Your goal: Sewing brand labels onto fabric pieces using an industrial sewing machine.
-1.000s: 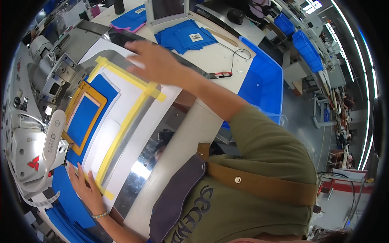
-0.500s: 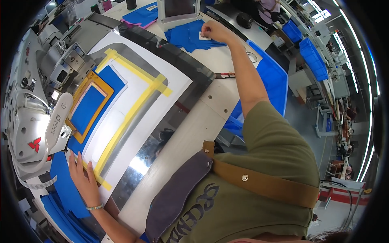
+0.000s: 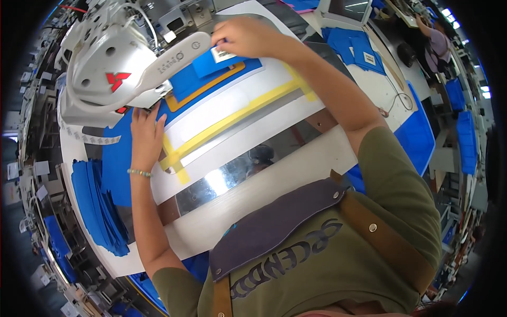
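Observation:
My right hand (image 3: 245,36) grips a small blue fabric piece (image 3: 211,63) with a white label on it, holding it over the orange-framed opening of the white template plate (image 3: 237,113). That plate carries yellow tape strips (image 3: 232,119). My left hand (image 3: 147,134) lies flat, fingers spread, on blue fabric (image 3: 119,164) at the plate's left edge, just below the white sewing machine head (image 3: 113,68).
A stack of blue fabric pieces (image 3: 95,206) lies at the left table edge. More blue pieces (image 3: 354,47) sit by a monitor at the far right. A shiny metal strip (image 3: 248,169) runs across the table. Another person (image 3: 435,37) stands in the background.
My right hand came back from the far blue pile with a labelled blue piece and now holds it at the orange frame. The view swung left toward the machine. My left hand stayed flat.

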`<state>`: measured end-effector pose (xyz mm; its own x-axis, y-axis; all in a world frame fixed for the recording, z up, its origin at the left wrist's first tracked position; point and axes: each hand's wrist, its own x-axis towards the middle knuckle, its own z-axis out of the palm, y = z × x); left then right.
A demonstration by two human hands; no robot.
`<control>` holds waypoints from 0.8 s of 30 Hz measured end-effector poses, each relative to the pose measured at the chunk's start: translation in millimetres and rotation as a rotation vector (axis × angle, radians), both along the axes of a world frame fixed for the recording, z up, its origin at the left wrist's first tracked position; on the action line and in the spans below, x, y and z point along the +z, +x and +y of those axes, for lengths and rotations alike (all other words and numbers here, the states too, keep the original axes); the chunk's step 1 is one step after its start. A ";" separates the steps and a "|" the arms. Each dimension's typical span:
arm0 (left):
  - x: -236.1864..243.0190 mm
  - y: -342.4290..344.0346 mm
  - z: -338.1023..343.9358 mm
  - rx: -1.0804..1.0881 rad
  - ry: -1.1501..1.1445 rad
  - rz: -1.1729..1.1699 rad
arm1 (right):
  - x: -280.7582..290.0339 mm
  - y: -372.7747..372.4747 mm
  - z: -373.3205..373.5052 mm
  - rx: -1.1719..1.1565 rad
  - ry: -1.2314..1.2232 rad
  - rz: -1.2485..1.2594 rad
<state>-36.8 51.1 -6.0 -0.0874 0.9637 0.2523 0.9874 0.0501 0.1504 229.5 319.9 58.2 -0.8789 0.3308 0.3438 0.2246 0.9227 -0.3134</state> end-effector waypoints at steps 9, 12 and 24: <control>-15.5 -0.8 33.8 -0.036 0.006 -0.209 | -42.4 -91.7 -33.9 0.081 0.183 -0.084; -15.7 -1.5 39.6 -0.100 -0.084 -0.282 | -51.0 -79.6 -31.7 0.145 0.052 -0.082; -55.0 -71.0 48.3 0.262 0.159 -0.510 | -99.2 -67.3 -50.6 0.432 0.022 0.173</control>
<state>-107.7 99.4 -61.0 -0.4655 0.8474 0.2554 0.7461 0.2204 0.6283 162.2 269.2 -40.9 -0.8638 -0.0619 0.5000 -0.2353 0.9271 -0.2917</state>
